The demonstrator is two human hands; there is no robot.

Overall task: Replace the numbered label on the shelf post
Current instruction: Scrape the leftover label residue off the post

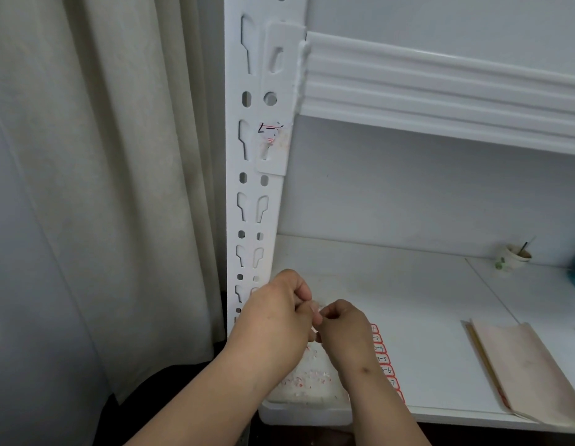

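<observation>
The old numbered label point(272, 134) was only partly off: a torn remnant with red border and black marks clung to the white shelf post point(247, 220), just below the beam bracket, with dull adhesive smear beside it. Well below that, over the near corner of the lower shelf board point(408, 300), your left hand point(274, 320) and right hand point(344, 326) met fingertip to fingertip, both pinched closed on something small and pale; it was too small to tell whether that was a scrap of old label or a fresh sticker coming off its backing. Red-and-white paper flecks point(307, 378) lay on the shelf under your wrists. The sheet of red-bordered number labels point(384, 358) lay just beside your right wrist, partly hidden by it. Judgement: you were between scraping and sticking. To do this well, drop scraps onto the shelf pile rather than letting them cling to your fingers, clear the remaining paper and gum from the post before any new label goes on, and handle a fresh label by one edge only. Further right sat a folded pinkish paper point(521, 365), and a small cup point(513, 257) stood at the back.
</observation>
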